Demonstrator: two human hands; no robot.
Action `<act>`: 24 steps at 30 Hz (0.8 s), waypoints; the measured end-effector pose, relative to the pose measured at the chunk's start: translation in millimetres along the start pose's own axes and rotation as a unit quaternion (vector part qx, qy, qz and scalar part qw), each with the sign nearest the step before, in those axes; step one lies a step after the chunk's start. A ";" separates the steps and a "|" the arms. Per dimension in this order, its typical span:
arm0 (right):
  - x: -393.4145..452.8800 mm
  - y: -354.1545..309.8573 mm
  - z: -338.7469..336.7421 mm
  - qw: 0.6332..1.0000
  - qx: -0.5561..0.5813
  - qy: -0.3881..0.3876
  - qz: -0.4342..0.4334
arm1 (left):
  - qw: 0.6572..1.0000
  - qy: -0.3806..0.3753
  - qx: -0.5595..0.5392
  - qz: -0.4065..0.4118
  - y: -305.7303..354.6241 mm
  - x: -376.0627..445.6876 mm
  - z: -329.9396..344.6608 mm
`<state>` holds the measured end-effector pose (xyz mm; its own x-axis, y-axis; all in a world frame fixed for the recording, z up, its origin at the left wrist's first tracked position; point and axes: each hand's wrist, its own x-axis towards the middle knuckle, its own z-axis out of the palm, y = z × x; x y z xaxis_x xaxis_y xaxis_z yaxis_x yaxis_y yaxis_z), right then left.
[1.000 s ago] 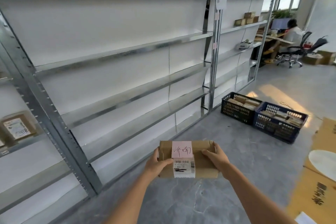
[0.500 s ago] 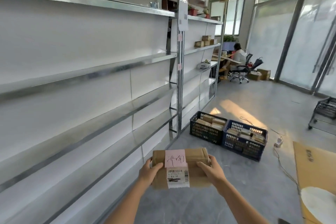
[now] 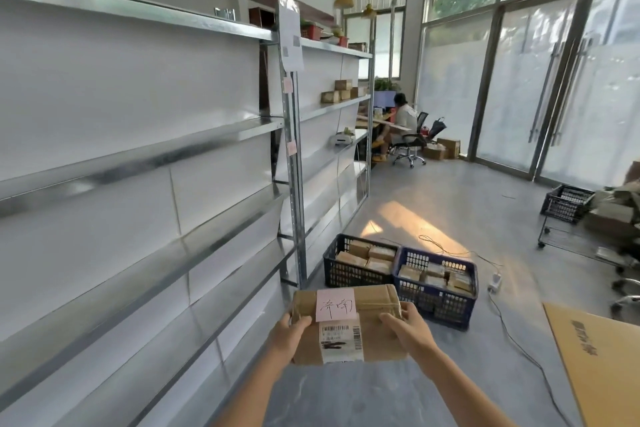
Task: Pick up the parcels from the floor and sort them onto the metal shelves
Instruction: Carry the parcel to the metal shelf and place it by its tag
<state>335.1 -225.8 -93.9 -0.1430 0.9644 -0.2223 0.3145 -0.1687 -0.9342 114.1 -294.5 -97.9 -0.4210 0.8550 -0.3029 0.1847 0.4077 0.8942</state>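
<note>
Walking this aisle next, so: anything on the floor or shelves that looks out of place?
Yes: a loose white cable snakes across the floor beside the blue crate, ending at a plug strip, likely a trip risk. The shelves look orderly.

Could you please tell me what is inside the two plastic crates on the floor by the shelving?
Both the black crate and the blue crate hold brown cardboard parcels, some bearing labels. Only the top layer shows; anything beneath it is hidden.
</note>
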 end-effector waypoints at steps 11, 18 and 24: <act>231.6 -59.9 -50.9 0.998 -0.024 0.030 -0.044 | 1.000 -0.007 0.011 0.013 136.7 203.6 63.6; 363.9 -98.2 -59.8 0.998 -0.020 0.034 -0.043 | 1.000 0.007 -0.003 0.010 196.8 323.9 91.0; 496.2 -140.9 -48.6 0.998 -0.012 0.016 -0.064 | 0.999 0.030 -0.012 0.023 242.0 460.0 98.7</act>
<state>265.4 286.4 -59.0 -0.1536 0.9838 -0.0924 0.3185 -0.0392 -0.9471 52.7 229.1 -53.4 -0.4647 0.8520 -0.2412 0.1848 0.3597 0.9146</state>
